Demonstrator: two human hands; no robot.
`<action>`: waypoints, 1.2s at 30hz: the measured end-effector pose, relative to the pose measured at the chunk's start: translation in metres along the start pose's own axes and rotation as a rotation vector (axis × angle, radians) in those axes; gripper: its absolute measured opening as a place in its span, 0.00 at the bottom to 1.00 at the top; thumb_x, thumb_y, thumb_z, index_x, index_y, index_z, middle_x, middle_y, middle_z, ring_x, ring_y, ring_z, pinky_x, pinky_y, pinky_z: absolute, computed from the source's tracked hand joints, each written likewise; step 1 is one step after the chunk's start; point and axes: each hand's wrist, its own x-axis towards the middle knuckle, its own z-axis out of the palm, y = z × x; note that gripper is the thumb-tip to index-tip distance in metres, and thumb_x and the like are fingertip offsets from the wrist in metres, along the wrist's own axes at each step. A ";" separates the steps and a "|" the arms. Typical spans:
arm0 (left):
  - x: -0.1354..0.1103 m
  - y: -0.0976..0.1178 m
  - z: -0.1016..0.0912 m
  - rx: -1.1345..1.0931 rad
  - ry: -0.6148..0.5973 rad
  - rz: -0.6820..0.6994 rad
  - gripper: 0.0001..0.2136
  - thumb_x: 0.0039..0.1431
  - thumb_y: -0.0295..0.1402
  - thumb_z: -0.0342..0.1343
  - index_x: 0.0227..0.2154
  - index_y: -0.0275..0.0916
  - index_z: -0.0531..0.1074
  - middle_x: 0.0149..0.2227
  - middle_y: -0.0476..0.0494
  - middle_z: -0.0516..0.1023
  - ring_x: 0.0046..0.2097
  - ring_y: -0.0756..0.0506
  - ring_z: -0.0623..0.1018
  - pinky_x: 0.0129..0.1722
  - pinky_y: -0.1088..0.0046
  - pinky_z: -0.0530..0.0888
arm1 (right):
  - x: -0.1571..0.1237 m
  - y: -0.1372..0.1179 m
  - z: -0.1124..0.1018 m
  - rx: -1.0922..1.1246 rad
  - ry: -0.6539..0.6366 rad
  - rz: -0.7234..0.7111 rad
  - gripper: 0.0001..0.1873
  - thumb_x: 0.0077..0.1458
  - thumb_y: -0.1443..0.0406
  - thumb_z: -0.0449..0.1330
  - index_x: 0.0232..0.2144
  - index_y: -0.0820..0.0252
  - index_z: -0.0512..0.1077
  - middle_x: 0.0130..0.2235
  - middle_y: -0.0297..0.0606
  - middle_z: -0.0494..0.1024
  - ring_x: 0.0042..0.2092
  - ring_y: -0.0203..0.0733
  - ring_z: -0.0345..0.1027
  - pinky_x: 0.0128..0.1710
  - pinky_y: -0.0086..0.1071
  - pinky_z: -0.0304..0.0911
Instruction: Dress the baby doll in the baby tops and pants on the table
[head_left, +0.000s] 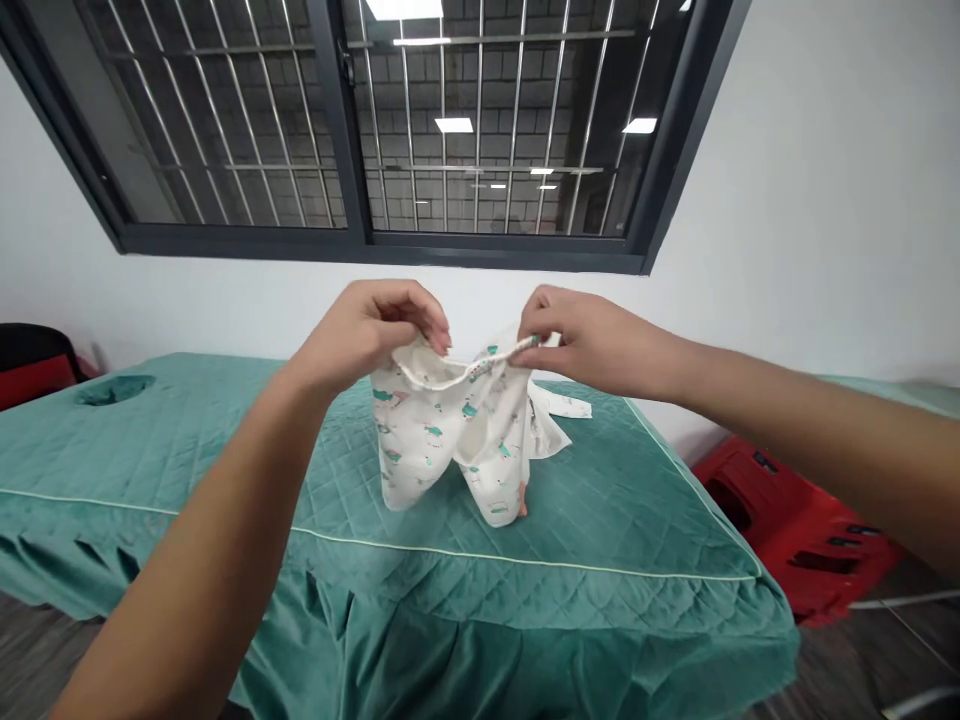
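Observation:
I hold up a pair of small white baby trousers (450, 435) printed with green figures, above a bed. My left hand (375, 330) pinches the left side of the waistband, fingers closed on the cloth. My right hand (581, 335) pinches the right side of the waistband the same way. The two legs hang down, their ends touching the green quilted bedcover (225, 470). A small pinkish foot-like shape (522, 500) shows at the bottom of the right leg. Another piece of white printed cloth (562, 405) lies on the cover behind the trousers.
The bed has a round face hole (114, 388) at its far left end. A red plastic crate (795, 530) sits on the floor to the right. A black and red object (34, 365) stands at the left. A barred window (375, 120) fills the wall ahead.

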 end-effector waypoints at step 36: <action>-0.049 -0.086 0.115 -0.407 -0.364 -0.456 0.18 0.51 0.47 0.66 0.25 0.37 0.71 0.20 0.50 0.70 0.21 0.51 0.67 0.21 0.74 0.64 | -0.026 0.056 0.132 1.232 0.202 0.545 0.28 0.50 0.40 0.64 0.37 0.58 0.74 0.28 0.38 0.79 0.30 0.44 0.74 0.31 0.36 0.69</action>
